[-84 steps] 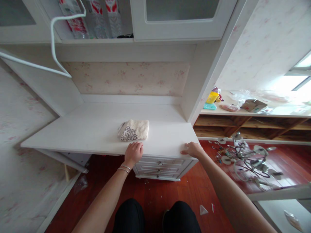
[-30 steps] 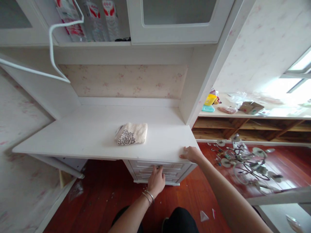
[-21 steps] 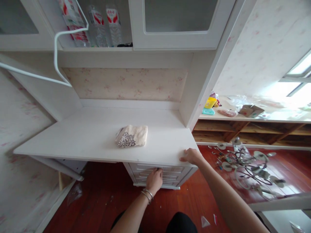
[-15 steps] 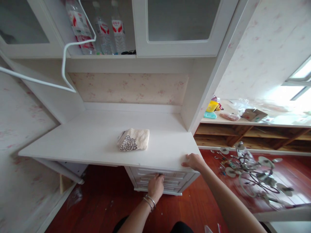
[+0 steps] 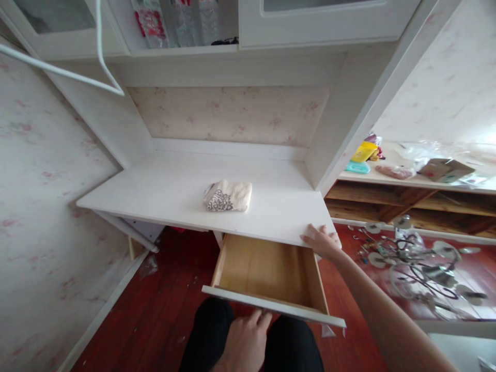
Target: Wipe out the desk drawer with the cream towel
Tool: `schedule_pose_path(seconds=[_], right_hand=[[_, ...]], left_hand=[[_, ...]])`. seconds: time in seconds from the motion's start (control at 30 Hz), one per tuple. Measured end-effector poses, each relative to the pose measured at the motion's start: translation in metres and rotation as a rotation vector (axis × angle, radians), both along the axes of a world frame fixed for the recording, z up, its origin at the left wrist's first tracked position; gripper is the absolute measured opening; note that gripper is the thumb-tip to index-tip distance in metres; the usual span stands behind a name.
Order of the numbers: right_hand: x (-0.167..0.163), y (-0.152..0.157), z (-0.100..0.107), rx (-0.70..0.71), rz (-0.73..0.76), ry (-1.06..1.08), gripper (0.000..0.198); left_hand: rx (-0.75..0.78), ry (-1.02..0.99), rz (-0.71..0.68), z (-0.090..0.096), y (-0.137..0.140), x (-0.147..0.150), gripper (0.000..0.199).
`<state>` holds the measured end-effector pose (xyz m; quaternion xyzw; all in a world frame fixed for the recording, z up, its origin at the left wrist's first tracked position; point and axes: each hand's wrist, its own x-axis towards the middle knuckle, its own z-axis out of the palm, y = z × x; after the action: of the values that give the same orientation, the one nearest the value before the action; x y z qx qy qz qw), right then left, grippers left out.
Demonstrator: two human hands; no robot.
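A wooden drawer (image 5: 267, 266) stands pulled out from under the white desk (image 5: 174, 191), and its bare inside shows. My left hand (image 5: 246, 338) is at the middle of the drawer's front, fingers curled around its handle, which is mostly hidden. Resting on the desk's front right corner is my right hand (image 5: 322, 242), its fingers spread and flat. A folded cream cloth (image 5: 234, 196) with a dark pattern lies on the desktop behind the drawer.
Overhead, a cabinet holds several plastic bottles (image 5: 182, 26). A white bent rod (image 5: 65, 75) hangs at the upper left. To the right, a low shelf (image 5: 391, 178) carries bags and a box (image 5: 445, 169). A dismantled chandelier (image 5: 422, 268) lies on the red floor.
The drawer has come out of the desk toward me, with my left hand moving back at its front. My right hand has stayed on the desk corner. The camera view has tilted downward.
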<state>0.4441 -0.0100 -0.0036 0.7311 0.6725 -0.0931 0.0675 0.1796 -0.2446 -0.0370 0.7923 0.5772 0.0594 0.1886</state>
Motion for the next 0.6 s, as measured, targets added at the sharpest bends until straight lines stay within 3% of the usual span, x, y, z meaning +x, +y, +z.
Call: schedule_pose_path(seconds=[0.1,0.2,0.6], right_hand=[[-0.002,-0.028,-0.018,0.185,-0.032,-0.026,0.060],[-0.002,-0.041,-0.026,0.192,-0.015,-0.031,0.060],[-0.004,-0.040,-0.021,0.129,-0.016,-0.061,0.059]], left_hand=[[0.197,-0.043,0.038,0.023,0.000,-0.013,0.032],[0.304,-0.003,0.082,0.036,0.005,-0.024,0.031],[0.256,0.043,0.146,0.035,-0.008,-0.034,0.022]])
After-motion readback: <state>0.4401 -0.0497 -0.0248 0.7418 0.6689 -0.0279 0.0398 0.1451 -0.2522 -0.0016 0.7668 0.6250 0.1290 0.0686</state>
